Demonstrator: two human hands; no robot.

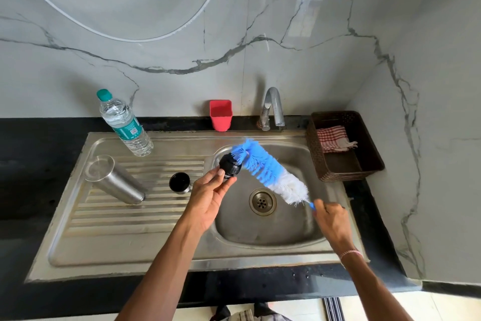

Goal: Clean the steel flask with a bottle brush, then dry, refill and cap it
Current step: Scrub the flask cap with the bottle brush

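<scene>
The steel flask (112,180) stands upside down on the sink's ribbed drainboard (117,221), at the left. A black cup-shaped lid (179,182) rests on the drainboard beside it. My left hand (208,198) pinches a small black stopper cap (229,166) above the left rim of the sink basin (260,232). My right hand (331,219) grips the blue handle of the bottle brush (268,172). The blue tip of the brush's bristles touches the cap; the white bristles lie nearer my right hand.
A plastic water bottle (123,124) with a teal cap stands at the back left of the sink unit. A red cup holder (221,115) and the tap (272,107) sit at the back. A brown basket (343,148) holding a red checked cloth (333,138) stands at the right.
</scene>
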